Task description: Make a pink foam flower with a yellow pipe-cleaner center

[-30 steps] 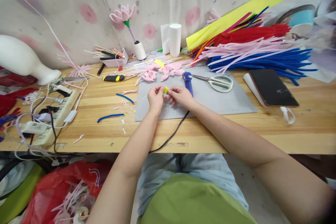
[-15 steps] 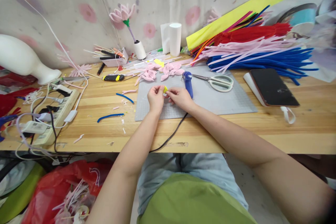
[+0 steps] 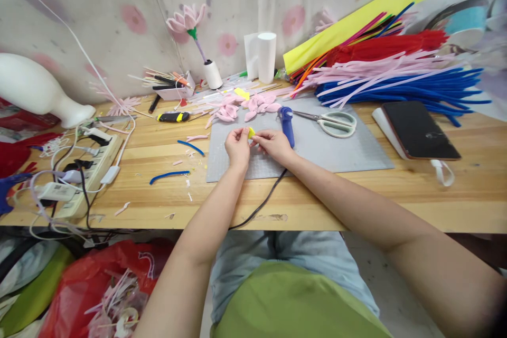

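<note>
Pinching a small yellow piece (image 3: 251, 132) between both sets of fingertips: left hand (image 3: 237, 147) closed on its left side, thumb against forefinger; right hand (image 3: 274, 146) meeting it from the right, thumb and forefinger pressed together at its edge, other fingers curled below. Grip sits over the near-left part of a grey mat (image 3: 340, 153).

Progress, judged from the layout: shaping looks done for the pink petals (image 3: 259, 104), joining does not. They lie loose in a heap just beyond the grip, on no stem. One pink flower (image 3: 188, 20), apparently complete, stands well beyond and to the left of the grip, in a white holder (image 3: 213, 75). Yellow piece is attached to none of these; its own forming seems under way and unfinished. Blue tool (image 3: 287, 129), perhaps a glue gun, lies unheld just right of the grip; scissors (image 3: 337, 124), also unheld, farther right.

Look of the piece: bright yellow, compact, upper edge seemingly rounded. Lower part hidden by fingers; cannot tell whether rolled or folded. Colour close to a yellow scrap (image 3: 242, 94) lying among the petals, beyond the grip.
</note>
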### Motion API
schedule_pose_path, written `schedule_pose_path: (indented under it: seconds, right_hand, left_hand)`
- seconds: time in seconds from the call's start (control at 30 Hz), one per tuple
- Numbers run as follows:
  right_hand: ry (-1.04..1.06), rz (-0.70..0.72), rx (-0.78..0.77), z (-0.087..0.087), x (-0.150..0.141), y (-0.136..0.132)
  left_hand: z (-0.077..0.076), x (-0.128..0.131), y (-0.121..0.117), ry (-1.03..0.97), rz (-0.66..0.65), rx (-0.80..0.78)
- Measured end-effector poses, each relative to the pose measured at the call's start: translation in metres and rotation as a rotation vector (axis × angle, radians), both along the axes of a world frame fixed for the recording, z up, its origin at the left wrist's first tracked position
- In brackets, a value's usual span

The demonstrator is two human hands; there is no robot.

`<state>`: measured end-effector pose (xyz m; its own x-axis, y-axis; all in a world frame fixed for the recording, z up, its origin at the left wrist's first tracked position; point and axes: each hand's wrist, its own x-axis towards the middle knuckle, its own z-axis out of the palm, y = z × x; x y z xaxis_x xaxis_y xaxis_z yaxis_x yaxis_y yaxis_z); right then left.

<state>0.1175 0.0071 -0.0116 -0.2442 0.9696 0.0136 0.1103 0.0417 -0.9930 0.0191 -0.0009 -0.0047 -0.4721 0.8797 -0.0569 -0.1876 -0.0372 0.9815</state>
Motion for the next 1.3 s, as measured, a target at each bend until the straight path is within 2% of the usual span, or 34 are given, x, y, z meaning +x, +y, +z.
schedule_pose_path:
  seconds: [0.17, 0.3, 0.43, 0.63, 1.03, 1.3]
  right_hand:
    - [0.059, -0.047, -0.049, 0.002, -0.001, 0.001]
    - [0.106, -0.07, -0.096, 0.007, -0.001, 0.0]
    - [0.157, -0.068, -0.175, 0.012, -0.001, -0.004]
    - [0.151, -0.025, -0.216, 0.014, 0.001, -0.005]
    - [0.0, 0.058, -0.146, 0.004, 0.0, 0.0]
    - [-0.087, 0.074, -0.082, 0.002, 0.001, -0.001]
  left_hand:
    - [-0.001, 0.002, 0.002, -0.043, -0.002, -0.021]
    - [0.002, -0.002, 0.003, -0.08, -0.081, -0.087]
    - [0.012, -0.021, 0.001, -0.056, -0.228, -0.177]
    - [0.02, -0.047, 0.003, 0.054, -0.31, -0.22]
    - [0.013, -0.04, -0.001, 0.232, -0.443, -0.163]
    - [0.005, -0.041, 0.001, 0.347, -0.433, -0.083]
